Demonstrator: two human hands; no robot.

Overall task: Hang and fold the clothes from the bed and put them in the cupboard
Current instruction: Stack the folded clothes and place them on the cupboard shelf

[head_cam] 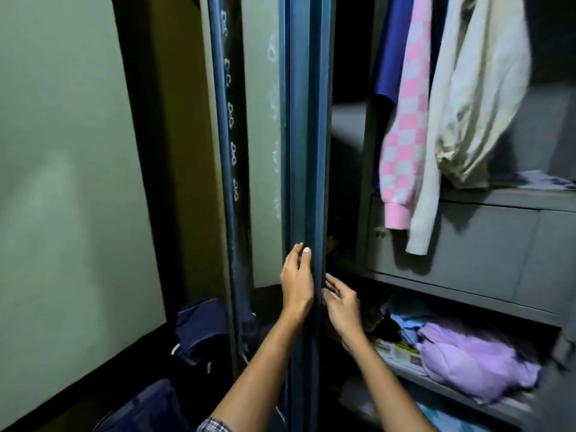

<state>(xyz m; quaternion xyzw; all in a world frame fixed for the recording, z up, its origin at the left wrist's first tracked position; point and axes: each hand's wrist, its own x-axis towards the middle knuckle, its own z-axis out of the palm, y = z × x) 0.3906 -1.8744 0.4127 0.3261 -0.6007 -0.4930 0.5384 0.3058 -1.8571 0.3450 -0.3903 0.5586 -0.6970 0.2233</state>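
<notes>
The grey metal cupboard [467,238] stands open, its blue door [304,151] seen edge-on in the middle. My left hand [297,280] rests with straight fingers on the outer side of the door's edge. My right hand [341,302] is just right of that edge with fingers loosely spread, holding nothing. On the rail inside hang a blue top [394,48], a pink-and-white checked sweater [405,135] and a cream garment [477,88]. A lilac garment [473,360] lies crumpled on a lower shelf.
Dark blue clothes [202,328] lie piled low at the left, beside the door. A pale green wall [62,182] fills the left. Papers [399,353] and light blue cloth [408,322] lie on the shelf next to the lilac garment. Inside the cupboard is a closed grey compartment.
</notes>
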